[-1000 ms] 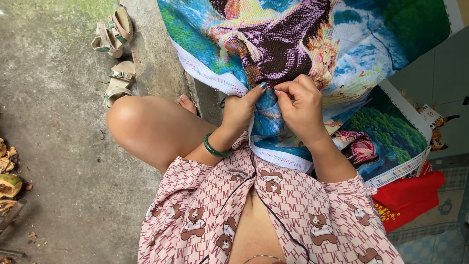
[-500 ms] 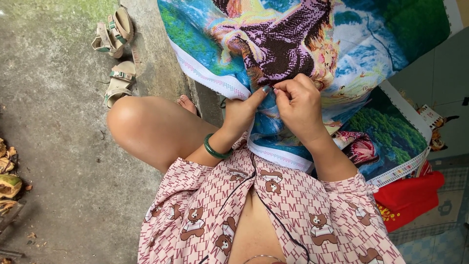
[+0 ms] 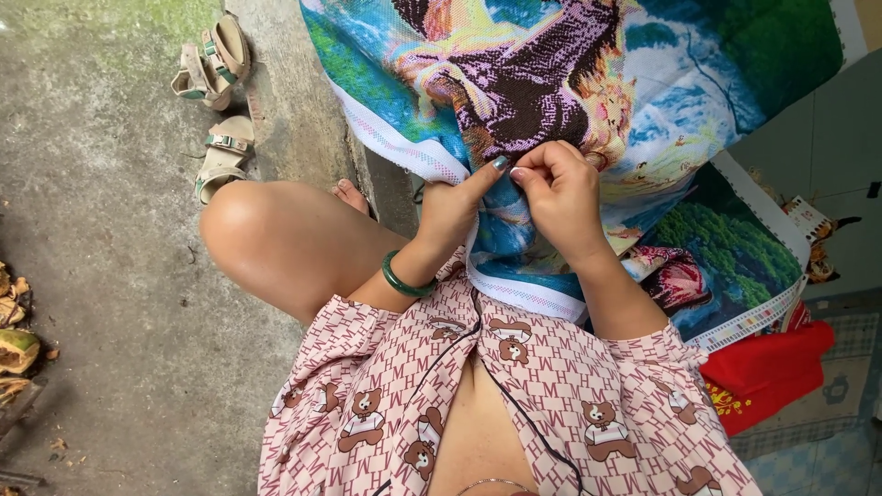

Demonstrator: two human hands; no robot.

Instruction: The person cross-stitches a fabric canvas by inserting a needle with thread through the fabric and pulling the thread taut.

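Observation:
A large cross-stitch canvas [image 3: 588,83] with a colourful picture of a dark horse, blue water and green trees lies over my lap. My left hand [image 3: 455,207], with a green bangle on its wrist, grips a fold of the canvas near its white edge, thumb pointing up. My right hand [image 3: 556,188] is closed in a pinch on the canvas right beside the left thumb; a needle or thread in the pinch is too small to see. The two hands nearly touch.
My bare left knee [image 3: 276,243] juts out to the left over a concrete floor. Beige sandals [image 3: 216,87] lie at the upper left by a concrete step. A red bag [image 3: 767,372] sits at the right, and dry husks [image 3: 14,340] lie at the far left edge.
My hands stay together on the canvas, with only small finger movements. The fabric has shifted slightly under them.

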